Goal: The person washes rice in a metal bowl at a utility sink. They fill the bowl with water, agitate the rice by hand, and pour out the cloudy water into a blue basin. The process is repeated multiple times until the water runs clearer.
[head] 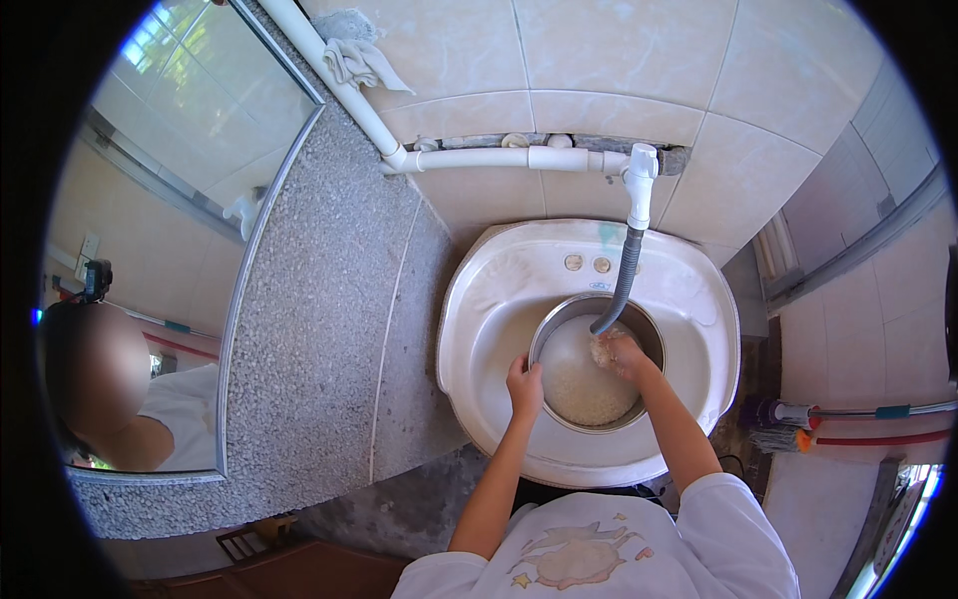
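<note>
A round metal pot (653, 318) stands in the white washbasin (479, 352), with cloudy water and rice (591, 393) in it. My left hand (525, 385) grips the pot's left rim. Inside the pot, toward its right side, my right hand (623, 355) is curled around some wet rice, and grains cling to the fingers. A grey corrugated hose (629, 269) hangs from a white plastic tap (641, 176), its lower end just above that hand. Whether water runs from the hose I cannot tell.
White pipe (479, 158) runs along the tiled wall, with a cloth (359, 64) draped on it. A rough pebbled wall (314, 284) bearing a mirror (187, 224) rises at left. Mop and brush heads (782, 427) lean at right.
</note>
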{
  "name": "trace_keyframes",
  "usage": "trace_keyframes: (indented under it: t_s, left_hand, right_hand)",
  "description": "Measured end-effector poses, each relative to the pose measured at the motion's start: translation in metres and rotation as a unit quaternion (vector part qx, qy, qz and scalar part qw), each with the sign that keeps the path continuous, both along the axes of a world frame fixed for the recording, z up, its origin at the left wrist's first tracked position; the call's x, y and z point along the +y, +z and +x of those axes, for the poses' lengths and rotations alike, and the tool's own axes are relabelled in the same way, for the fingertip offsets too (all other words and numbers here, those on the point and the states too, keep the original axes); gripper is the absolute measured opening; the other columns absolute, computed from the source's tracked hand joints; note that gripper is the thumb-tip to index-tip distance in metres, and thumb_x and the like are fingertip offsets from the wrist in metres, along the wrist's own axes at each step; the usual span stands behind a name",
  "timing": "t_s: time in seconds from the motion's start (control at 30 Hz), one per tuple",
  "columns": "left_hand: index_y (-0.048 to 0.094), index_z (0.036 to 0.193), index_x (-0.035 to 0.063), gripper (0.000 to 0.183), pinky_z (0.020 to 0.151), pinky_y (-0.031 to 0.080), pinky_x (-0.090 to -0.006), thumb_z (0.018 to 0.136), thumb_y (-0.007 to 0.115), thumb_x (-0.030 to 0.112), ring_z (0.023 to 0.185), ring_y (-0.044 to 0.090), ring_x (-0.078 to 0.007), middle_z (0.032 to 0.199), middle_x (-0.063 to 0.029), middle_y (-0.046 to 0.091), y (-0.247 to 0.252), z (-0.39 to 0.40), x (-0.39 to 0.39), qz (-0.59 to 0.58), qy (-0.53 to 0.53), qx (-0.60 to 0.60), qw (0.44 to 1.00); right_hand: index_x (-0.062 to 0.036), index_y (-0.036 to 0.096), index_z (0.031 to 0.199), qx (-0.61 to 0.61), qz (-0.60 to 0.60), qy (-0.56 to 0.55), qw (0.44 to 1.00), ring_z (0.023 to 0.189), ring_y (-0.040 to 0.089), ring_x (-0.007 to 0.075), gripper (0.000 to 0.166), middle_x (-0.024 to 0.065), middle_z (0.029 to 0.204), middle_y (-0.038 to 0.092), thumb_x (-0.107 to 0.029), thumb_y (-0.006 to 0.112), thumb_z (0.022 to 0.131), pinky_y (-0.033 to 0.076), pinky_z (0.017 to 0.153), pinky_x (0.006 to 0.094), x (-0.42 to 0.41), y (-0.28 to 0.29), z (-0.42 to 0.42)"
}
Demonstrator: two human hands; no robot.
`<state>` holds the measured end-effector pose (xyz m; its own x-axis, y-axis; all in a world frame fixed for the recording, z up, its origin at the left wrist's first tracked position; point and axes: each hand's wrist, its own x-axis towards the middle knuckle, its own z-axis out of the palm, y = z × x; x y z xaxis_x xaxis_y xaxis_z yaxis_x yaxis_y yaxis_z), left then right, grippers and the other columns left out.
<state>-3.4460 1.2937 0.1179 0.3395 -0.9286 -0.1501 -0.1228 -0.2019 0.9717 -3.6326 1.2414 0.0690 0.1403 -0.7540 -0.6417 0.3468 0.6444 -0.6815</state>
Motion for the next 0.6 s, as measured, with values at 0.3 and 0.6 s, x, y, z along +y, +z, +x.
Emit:
trace_keyframes:
  t_s: [0.3, 0.6]
  left_hand:
    - [0.054, 0.091, -0.0041, 0.025, 0.07, 0.04, -0.0265, 0.069, 0.049, 0.007, 0.074, 0.053, -0.0167, 0.08, -0.0104, 0.057, -0.001, 0.004, 0.003, -0.004, 0.014, 0.01, 1.0]
    - [0.054, 0.092, -0.0044, 0.026, 0.07, 0.04, -0.0268, 0.069, 0.05, 0.008, 0.074, 0.053, -0.017, 0.081, -0.0107, 0.056, -0.001, 0.007, 0.004, 0.011, 0.013, -0.01, 1.0]
  right_hand:
    - [-0.0038, 0.052, 0.07, -0.002, 0.057, 0.067, 0.996, 0.04, 0.045, 0.0119, 0.029, 0.0028, 0.058, 0.05, -0.031, 0.048, 0.081, 0.033, 0.033, 0.0237, 0.002, 0.042, -0.003]
    - [-0.0109, 0.05, 0.091, 0.033, -0.002, 0.081, 0.996, 0.046, 0.043, 0.0086, 0.019, 0.002, 0.065, 0.049, -0.025, 0.047, 0.08, 0.035, 0.041, 0.0233, 0.006, 0.022, 0.014]
